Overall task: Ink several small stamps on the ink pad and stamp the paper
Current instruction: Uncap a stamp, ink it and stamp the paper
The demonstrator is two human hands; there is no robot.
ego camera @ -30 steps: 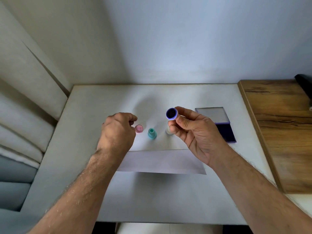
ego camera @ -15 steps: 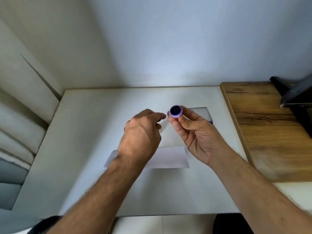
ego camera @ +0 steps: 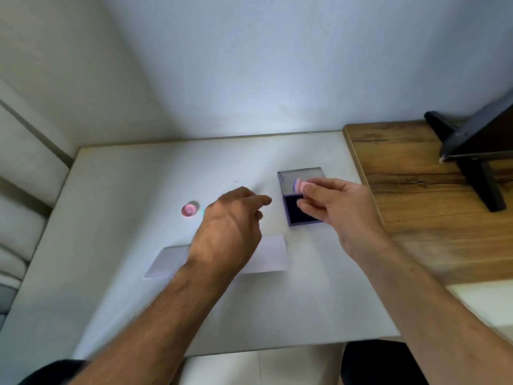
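Note:
My right hand (ego camera: 336,212) pinches a small pink stamp with a purple rim (ego camera: 299,186) between thumb and fingers, just above the open ink pad (ego camera: 293,218). The pad's dark blue surface lies partly under my fingers, and its clear lid (ego camera: 301,175) lies flat behind it. My left hand (ego camera: 230,226) hovers over the table with its back to the camera and its fingers loosely curled. Nothing shows in that hand. A pink stamp (ego camera: 190,210) stands to its left, and a teal stamp (ego camera: 203,211) peeks out at the hand's edge. The white paper (ego camera: 273,254) lies below both hands.
The white table (ego camera: 111,245) meets a wooden surface (ego camera: 416,212) on the right. On the wood stands a black stand holding a dark device (ego camera: 477,145). A cushioned seat edge (ego camera: 25,190) runs along the left. The wall is close behind.
My right hand turned the stamp over and carried it right, to above the ink pad. My left hand drew back from the stamp. The camera view shifted.

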